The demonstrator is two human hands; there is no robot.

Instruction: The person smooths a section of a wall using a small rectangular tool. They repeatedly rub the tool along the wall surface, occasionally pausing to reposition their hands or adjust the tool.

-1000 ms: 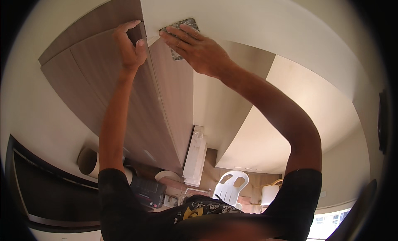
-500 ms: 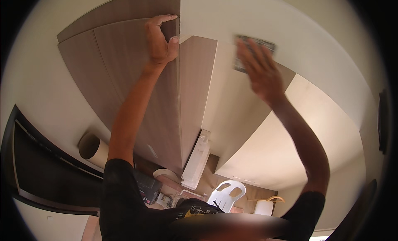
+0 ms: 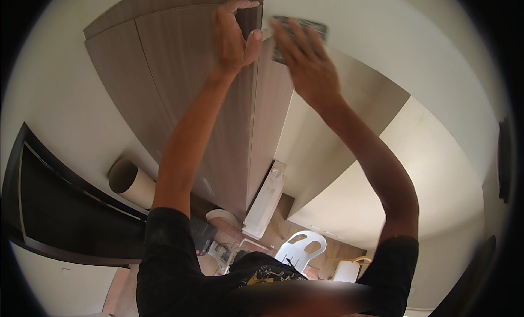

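My left hand (image 3: 233, 39) rests at the edge of a brown wood-grain cabinet panel (image 3: 185, 82), its fingers stretched along the top and the thumb apart, with pale dust on the fingertips. My right hand (image 3: 311, 66) lies flat over a dark grey, mottled sheet that looks like sandpaper (image 3: 321, 30), pressing it on the white surface (image 3: 371, 30) just right of the panel edge. The fingers are spread across the sheet and cover most of it. Motion blurs the right fingertips and the sheet.
Below stand a white plastic chair (image 3: 297, 251) and a long white boxy piece (image 3: 265, 202) beside the cabinet. A cardboard tube (image 3: 134, 183) and a large black-framed dark panel (image 3: 76, 208) are at the left. A beige angled surface (image 3: 333, 115) extends right of the cabinet.
My right hand has slid the sandpaper left and up toward the panel edge. The view has shifted somewhat; my left hand stays at the cabinet edge.
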